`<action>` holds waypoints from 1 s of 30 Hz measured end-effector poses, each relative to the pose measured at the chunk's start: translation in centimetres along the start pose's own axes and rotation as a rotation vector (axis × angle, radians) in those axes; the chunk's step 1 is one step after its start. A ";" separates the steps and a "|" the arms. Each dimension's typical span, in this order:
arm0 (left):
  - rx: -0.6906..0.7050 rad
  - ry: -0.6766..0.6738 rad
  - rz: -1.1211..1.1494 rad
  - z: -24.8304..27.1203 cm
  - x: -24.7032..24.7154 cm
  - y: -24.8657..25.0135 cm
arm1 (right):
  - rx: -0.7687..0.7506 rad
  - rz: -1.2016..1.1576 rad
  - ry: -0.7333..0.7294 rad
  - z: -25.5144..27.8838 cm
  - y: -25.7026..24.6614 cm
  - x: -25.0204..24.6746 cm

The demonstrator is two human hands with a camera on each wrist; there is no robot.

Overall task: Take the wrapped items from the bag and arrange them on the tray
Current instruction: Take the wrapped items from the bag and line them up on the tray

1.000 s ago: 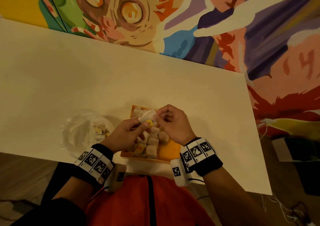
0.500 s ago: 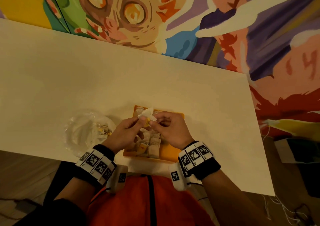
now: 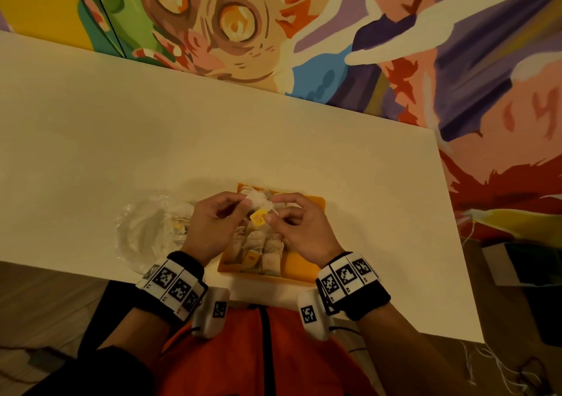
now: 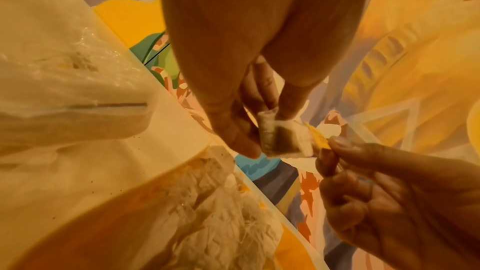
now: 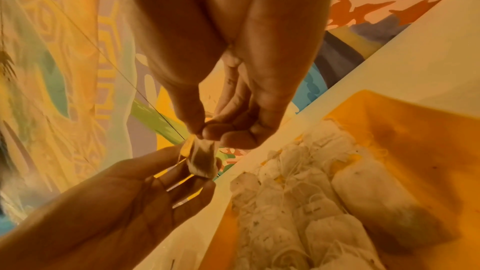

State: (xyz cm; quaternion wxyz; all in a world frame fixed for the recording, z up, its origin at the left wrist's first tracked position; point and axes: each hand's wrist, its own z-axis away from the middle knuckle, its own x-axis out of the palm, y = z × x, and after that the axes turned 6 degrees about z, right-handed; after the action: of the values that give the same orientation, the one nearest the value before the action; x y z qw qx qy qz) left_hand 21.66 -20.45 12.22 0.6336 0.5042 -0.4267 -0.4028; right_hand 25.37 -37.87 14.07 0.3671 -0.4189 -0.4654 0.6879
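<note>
Both hands hold one wrapped tea bag [image 3: 257,202] just above the far end of the orange tray [image 3: 301,266]. My left hand [image 3: 244,206] pinches the paper pouch [image 4: 283,139] between thumb and fingers. My right hand [image 3: 270,216] pinches the bag's yellow tag [image 3: 258,217] and its string beside the pouch [image 5: 202,159]. Several wrapped tea bags [image 3: 258,249] lie in rows on the tray's left half [image 5: 298,192]. The clear plastic bag [image 3: 149,231] lies crumpled on the table left of the tray, with a few items showing inside.
The tray's right half [image 5: 402,130] is bare orange. The white table [image 3: 152,140] stretches far and left; its near edge runs just below the tray, its right edge past my right wrist. A painted mural wall [image 3: 334,30] stands behind the table.
The yellow tag, hidden half a second ago, now shows between the two hands under the pouch. Both hands stay together above the tray's far end.
</note>
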 end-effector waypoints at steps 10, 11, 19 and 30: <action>-0.141 -0.120 0.075 0.4 0.7 0.6 | -0.072 0.068 0.077 -0.5 0.1 -0.6; -0.138 -0.132 0.064 0.5 0.7 0.6 | -0.076 0.084 0.077 -0.5 0.2 -0.5; -0.078 -0.159 0.008 0.3 0.8 0.2 | -0.014 0.092 0.038 -0.5 0.7 -0.2; 0.003 -0.114 -0.327 -0.4 -0.6 -0.9 | 0.034 0.513 0.006 -1.5 1.7 -3.6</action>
State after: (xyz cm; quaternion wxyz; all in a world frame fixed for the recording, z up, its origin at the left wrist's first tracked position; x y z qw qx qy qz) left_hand 21.73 -19.89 11.25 0.5338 0.5441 -0.3749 -0.5276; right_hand 27.91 -41.11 12.98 0.1891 -0.5188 -0.3312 0.7651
